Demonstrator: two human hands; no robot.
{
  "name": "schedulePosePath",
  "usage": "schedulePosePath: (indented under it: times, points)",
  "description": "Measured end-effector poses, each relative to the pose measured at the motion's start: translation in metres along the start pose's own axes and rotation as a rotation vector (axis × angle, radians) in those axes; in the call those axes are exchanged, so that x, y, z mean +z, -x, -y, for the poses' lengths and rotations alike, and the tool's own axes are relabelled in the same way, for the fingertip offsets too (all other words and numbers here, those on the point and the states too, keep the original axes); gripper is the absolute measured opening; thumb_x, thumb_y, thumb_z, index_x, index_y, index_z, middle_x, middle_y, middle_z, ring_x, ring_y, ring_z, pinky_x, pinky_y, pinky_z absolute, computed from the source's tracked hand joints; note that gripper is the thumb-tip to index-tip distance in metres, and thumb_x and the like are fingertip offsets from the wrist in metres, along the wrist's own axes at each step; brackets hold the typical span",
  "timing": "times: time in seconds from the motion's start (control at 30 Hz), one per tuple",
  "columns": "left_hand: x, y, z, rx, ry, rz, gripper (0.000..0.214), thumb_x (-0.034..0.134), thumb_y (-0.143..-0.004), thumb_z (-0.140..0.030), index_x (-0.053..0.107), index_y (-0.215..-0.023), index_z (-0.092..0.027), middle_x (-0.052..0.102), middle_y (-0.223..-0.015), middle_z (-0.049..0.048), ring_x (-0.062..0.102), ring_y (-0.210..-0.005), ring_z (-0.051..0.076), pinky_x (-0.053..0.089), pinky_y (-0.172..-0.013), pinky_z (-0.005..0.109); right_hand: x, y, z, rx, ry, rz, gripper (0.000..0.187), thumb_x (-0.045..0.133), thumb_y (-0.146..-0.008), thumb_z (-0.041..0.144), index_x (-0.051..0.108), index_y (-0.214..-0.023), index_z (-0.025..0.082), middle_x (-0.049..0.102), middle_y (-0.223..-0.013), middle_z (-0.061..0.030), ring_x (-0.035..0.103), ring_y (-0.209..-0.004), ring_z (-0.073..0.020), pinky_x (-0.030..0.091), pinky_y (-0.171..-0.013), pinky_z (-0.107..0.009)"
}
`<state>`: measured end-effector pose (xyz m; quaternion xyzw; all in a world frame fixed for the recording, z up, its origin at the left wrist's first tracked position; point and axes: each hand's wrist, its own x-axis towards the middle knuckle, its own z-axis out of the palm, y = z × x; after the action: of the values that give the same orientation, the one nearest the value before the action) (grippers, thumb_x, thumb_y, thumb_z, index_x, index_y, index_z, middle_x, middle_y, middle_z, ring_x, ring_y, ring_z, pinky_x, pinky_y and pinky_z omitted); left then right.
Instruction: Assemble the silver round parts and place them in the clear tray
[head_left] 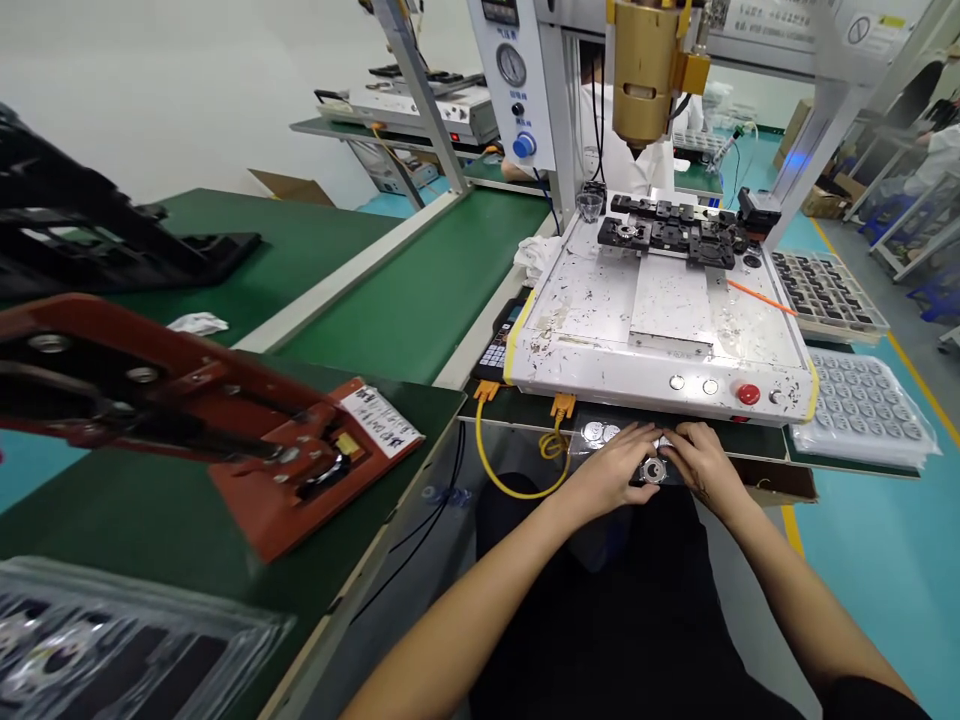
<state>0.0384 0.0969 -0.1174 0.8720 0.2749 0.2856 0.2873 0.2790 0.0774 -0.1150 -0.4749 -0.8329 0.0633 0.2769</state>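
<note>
Both hands meet low at the machine's front edge, over a clear plastic tray [581,445] holding round silvery discs [593,432]. My left hand [624,464] has its fingers bent together, their tips meeting the right fingertips, with the thumb reaching below. My right hand [703,466] is curled, its fingertips closed at the same spot. A small shiny piece [663,442] shows between the fingertips, too covered to name. Just beneath it lies a round metal ring part [654,470] with a dark centre, between the two hands.
Ahead stands a white dispensing machine [585,365] with black fixtures [671,232], an orange stick [761,297] and a red button [748,394]. A red hand press [300,460] occupies the left bench. Disc trays [862,405] sit at right. A yellow cable [487,460] hangs in front.
</note>
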Motion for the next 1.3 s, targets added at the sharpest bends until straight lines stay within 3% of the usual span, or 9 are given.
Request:
schedulePosePath:
  times: [0.27,0.43,0.53,0.63,0.73,0.8,0.9,1.13,1.3]
  points:
    - [-0.004,-0.003,0.010,0.012,0.090,0.062,0.040,0.085,-0.081,-0.019,0.064,-0.115,-0.019,0.063,-0.156,0.0210,0.051,-0.155,0.036,0.034,-0.134,0.062,0.029,0.027,-0.013,-0.121,-0.001,-0.154,0.031,0.051,-0.109,0.016,0.079,-0.120,0.024,0.080,-0.105,-0.0123,0.073,-0.096,-0.0287,0.061,-0.089,-0.049]
    - [-0.006,-0.005,0.011,-0.035,0.129,0.069,0.039,0.086,-0.081,-0.020,0.063,-0.113,-0.021,0.060,-0.160,0.0204,0.046,-0.159,0.035,0.031,-0.136,0.061,0.022,0.056,0.007,-0.133,0.008,-0.227,0.023,0.060,-0.103,0.011,0.074,-0.117,0.023,0.080,-0.102,-0.0119,0.077,-0.097,-0.0287,0.063,-0.086,-0.046]
    - [-0.006,-0.014,0.011,-0.092,0.124,0.009,0.038,0.085,-0.082,-0.019,0.063,-0.113,-0.020,0.059,-0.160,0.0212,0.049,-0.157,0.036,0.032,-0.135,0.060,0.012,0.057,0.015,-0.088,0.016,-0.223,0.020,0.061,-0.101,0.010,0.069,-0.116,0.022,0.077,-0.126,-0.0170,0.073,-0.123,-0.0337,0.061,-0.101,-0.053]
    - [-0.009,-0.023,0.014,-0.126,0.116,-0.029,0.037,0.083,-0.083,-0.019,0.064,-0.115,-0.020,0.064,-0.154,0.0209,0.059,-0.148,0.037,0.044,-0.127,0.059,0.009,0.044,0.016,-0.044,-0.021,-0.144,0.016,0.055,-0.103,0.009,0.063,-0.111,0.022,0.066,-0.152,-0.0187,0.059,-0.147,-0.0343,0.052,-0.117,-0.061]
    - [-0.018,-0.024,0.016,-0.122,0.124,-0.021,0.039,0.083,-0.084,-0.021,0.064,-0.118,-0.020,0.067,-0.150,0.0193,0.064,-0.142,0.037,0.054,-0.118,0.054,0.013,0.033,0.014,-0.026,-0.036,-0.113,0.017,0.050,-0.104,0.009,0.060,-0.112,0.021,0.062,-0.156,-0.0191,0.055,-0.152,-0.0323,0.050,-0.122,-0.061]
    - [-0.025,-0.018,0.015,-0.084,0.100,-0.022,0.039,0.082,-0.085,-0.020,0.064,-0.119,-0.020,0.064,-0.155,0.0187,0.059,-0.148,0.036,0.049,-0.124,0.055,0.016,0.029,0.014,0.003,-0.027,-0.124,0.019,0.050,-0.106,0.010,0.060,-0.117,0.020,0.061,-0.157,-0.0196,0.054,-0.152,-0.0326,0.049,-0.123,-0.061]
    - [-0.031,-0.002,0.010,-0.021,0.026,-0.051,0.038,0.081,-0.088,-0.021,0.063,-0.121,-0.019,0.061,-0.158,0.0201,0.053,-0.154,0.035,0.041,-0.130,0.057,0.020,0.026,0.016,0.098,-0.014,-0.163,0.018,0.047,-0.107,0.012,0.060,-0.117,0.020,0.061,-0.157,-0.0210,0.053,-0.152,-0.0339,0.045,-0.124,-0.065]
    - [-0.017,0.007,-0.003,-0.024,-0.128,-0.084,0.040,0.083,-0.086,-0.019,0.062,-0.120,-0.018,0.071,-0.139,0.0181,0.064,-0.136,0.036,0.051,-0.116,0.055,0.012,0.016,0.020,0.233,-0.195,-0.229,0.010,0.050,-0.110,0.025,0.059,-0.108,0.023,0.064,-0.150,-0.0191,0.056,-0.146,-0.0333,0.044,-0.121,-0.064]
    - [0.002,-0.004,-0.008,-0.101,-0.198,-0.205,0.037,0.081,-0.086,-0.017,0.063,-0.119,-0.016,0.073,-0.133,0.0176,0.066,-0.130,0.038,0.051,-0.112,0.055,-0.012,0.017,0.021,0.445,-0.315,-0.307,0.021,0.057,-0.109,0.041,0.065,-0.107,0.022,0.075,-0.112,-0.0130,0.072,-0.106,-0.0291,0.058,-0.097,-0.048]
